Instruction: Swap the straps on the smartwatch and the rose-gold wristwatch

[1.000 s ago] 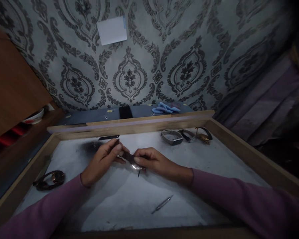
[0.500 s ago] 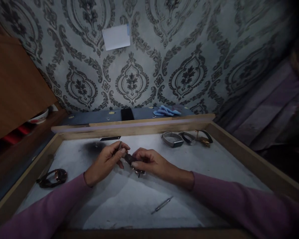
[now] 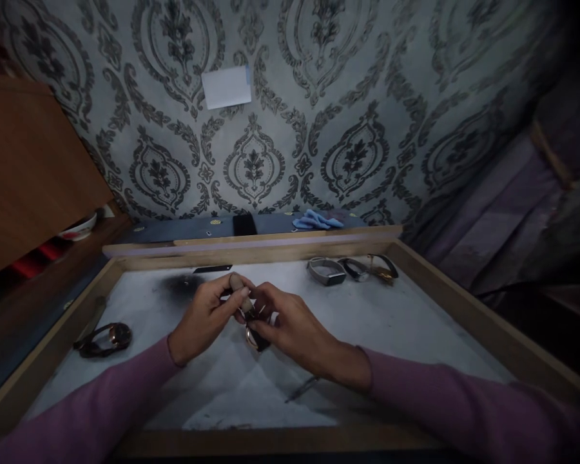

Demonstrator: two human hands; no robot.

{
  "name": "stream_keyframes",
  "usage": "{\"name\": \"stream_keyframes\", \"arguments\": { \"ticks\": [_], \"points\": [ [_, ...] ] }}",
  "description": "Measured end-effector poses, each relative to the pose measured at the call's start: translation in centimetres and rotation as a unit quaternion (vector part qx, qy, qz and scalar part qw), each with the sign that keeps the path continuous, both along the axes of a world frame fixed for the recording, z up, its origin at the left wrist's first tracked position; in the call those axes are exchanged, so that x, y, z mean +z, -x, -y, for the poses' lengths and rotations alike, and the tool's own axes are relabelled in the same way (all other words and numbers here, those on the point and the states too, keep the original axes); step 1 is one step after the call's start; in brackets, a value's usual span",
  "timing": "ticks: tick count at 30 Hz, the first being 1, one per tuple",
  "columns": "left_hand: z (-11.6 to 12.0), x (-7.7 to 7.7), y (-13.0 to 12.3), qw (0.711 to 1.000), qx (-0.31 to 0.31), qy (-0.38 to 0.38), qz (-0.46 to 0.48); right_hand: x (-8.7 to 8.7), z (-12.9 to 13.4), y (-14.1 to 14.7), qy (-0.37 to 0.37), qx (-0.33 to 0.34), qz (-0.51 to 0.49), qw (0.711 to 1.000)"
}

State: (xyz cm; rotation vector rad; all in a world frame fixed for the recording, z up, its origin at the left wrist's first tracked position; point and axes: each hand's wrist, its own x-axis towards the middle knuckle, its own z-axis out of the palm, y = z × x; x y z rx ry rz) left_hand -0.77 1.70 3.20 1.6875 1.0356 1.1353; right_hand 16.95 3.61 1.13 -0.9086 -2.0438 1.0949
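Observation:
A wristwatch with a gold-toned case and a brownish strap is held between both hands above the white surface. My left hand is closed, thumb and fingers pinching the strap, which loops up over the fingertips. My right hand grips the watch where strap meets case, the thumb at the case; its fingertips are partly hidden. The case hangs lowest, tilted. Below my right wrist lies a slim metal tool, partly covered by the forearm.
A wooden frame borders the white surface. Another watch lies at left; a grey-banded watch and several others sit back right. A dark flat blade lies at the back. Beyond the rim are a blue cloth and a black flat object.
The watch has turned, so its case hangs lower and the strap curls up at my left fingers. My right hand has moved closer to the left. The view has shifted slightly.

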Motion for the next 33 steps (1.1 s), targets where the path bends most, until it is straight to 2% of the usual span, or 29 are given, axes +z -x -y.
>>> {"name": "stream_keyframes", "arguments": {
  "ticks": [5, 9, 13, 18, 23, 27, 33],
  "points": [
    [0.1, 0.1, -0.3, 0.999, 0.021, 0.004, 0.035, 0.3, 0.4, 0.1, -0.051, -0.021, 0.008, 0.998],
    [0.3, 0.2, -0.5, 0.999, 0.001, 0.009, 0.037, 0.7, 0.5, 0.1, -0.046, -0.018, 0.006, 0.999],
    [0.3, 0.0, -0.4, 0.999, 0.001, -0.019, 0.027, 0.8, 0.4, -0.1, -0.073, -0.024, -0.001, 0.997],
    [0.2, 0.0, -0.1, 0.999, 0.018, -0.038, -0.003, 1.0, 0.5, -0.4, -0.041, 0.002, -0.024, 0.999],
    [0.4, 0.3, 0.0, 0.999, -0.033, 0.026, -0.028, 1.1, 0.3, -0.6, -0.011, 0.019, -0.08, 0.997],
    [0.2, -0.3, 0.0, 0.991, -0.076, 0.104, 0.021, 1.1, 0.0, -0.8, -0.02, -0.001, -0.089, 0.996],
    [-0.1, -1.2, -0.1, 0.986, -0.073, 0.141, 0.044, 0.6, -0.3, -0.9, 0.019, 0.002, -0.103, 0.995]
  ]
}}
